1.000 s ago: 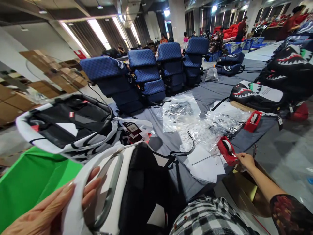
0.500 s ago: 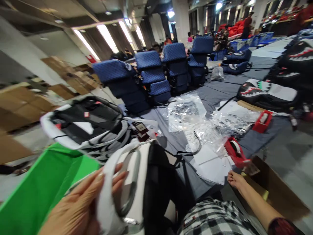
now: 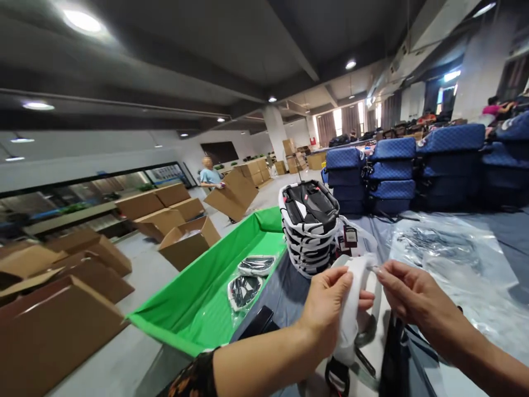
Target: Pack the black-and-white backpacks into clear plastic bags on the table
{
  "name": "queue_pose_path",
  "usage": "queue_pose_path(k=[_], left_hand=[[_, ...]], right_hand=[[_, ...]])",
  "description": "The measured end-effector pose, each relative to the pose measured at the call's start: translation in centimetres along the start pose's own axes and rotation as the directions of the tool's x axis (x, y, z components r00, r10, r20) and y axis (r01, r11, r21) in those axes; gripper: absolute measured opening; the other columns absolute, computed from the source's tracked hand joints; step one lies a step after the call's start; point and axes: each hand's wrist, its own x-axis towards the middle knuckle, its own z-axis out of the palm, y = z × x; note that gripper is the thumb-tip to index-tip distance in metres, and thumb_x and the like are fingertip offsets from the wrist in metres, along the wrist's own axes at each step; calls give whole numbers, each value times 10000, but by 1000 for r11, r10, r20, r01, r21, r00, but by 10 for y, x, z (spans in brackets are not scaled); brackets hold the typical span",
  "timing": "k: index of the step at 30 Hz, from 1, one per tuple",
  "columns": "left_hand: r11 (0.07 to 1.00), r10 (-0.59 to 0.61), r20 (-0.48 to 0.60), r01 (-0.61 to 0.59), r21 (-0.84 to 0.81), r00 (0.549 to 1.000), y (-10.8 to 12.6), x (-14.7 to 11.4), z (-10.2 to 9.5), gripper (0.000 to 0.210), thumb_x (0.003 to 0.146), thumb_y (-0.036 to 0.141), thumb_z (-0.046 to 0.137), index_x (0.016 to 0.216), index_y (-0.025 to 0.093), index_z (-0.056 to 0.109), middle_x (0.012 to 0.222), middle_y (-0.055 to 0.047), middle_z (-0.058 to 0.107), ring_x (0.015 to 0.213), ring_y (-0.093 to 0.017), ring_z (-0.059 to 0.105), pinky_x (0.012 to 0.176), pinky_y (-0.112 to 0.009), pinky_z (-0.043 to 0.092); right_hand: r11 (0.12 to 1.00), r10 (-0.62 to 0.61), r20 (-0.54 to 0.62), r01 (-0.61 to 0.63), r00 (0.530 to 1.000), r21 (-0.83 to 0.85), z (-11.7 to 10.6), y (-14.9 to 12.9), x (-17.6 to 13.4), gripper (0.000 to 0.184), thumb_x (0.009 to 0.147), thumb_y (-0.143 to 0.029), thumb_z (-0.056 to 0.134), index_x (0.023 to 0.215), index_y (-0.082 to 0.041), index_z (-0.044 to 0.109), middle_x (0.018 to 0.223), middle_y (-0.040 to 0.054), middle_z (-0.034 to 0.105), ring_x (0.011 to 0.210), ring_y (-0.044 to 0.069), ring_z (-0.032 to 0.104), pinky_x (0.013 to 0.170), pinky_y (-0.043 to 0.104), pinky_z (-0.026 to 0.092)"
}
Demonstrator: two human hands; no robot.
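Note:
A white and black backpack (image 3: 392,336) stands on the table before me, its upper part toward me. A white wrapping strip (image 3: 349,320) covers its top handle. My left hand (image 3: 324,303) is closed around the wrapped handle, fingertips showing through the loop. Beside it, my right hand (image 3: 413,292) pinches at the upper end of the wrapping with thumb and finger. What exactly sits in that pinch is too small to make out. Dark printed hang tags (image 3: 350,236) lie just beyond the hands.
Stacked white-edged black bag pieces (image 3: 309,220) stand ahead. On the left is a green bin (image 3: 198,298) containing plastic-wrapped bags (image 3: 244,291). Blue quilted bags (image 3: 392,165) are piled behind. Clear plastic bags (image 3: 446,248) lie right. A person (image 3: 210,176) handles a carton (image 3: 233,193) among boxes.
My view has swung left, bringing the green bin and cartons into sight. My right hand has come from the table's right side up to the wrapped handle; the left stays on it.

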Motion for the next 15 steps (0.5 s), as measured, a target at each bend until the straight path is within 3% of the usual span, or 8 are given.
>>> queue_pose_path(k=[4,9,15], left_hand=[[999,37,93,-35,-19,995,-4,2,-1,362,847,427,721,990,106,636,651,-117,732,547,-185,702,559,-232,548],[997,61,198,-52,-54,978,-9,3,1,714,576,718,830,907,119,626,626,-100,709,512,-179,664,512,-230,505],[998,45,133,-50,32,990,-10,8,5,616,570,591,840,917,165,560,503,-37,648,389,-152,566,418,-204,400]], right_hand=[[993,43,22,-40,999,-107,4,5,16,685,638,-893,633,708,-225,496,449,-104,340,402,51,213,385,202,123],[985,71,33,-65,997,-163,2,6,14,697,626,-902,631,683,-229,461,458,-94,353,414,58,265,391,199,151],[976,112,134,-85,985,-199,-11,7,8,689,669,-890,610,780,-221,490,511,-74,474,393,45,308,374,183,186]])
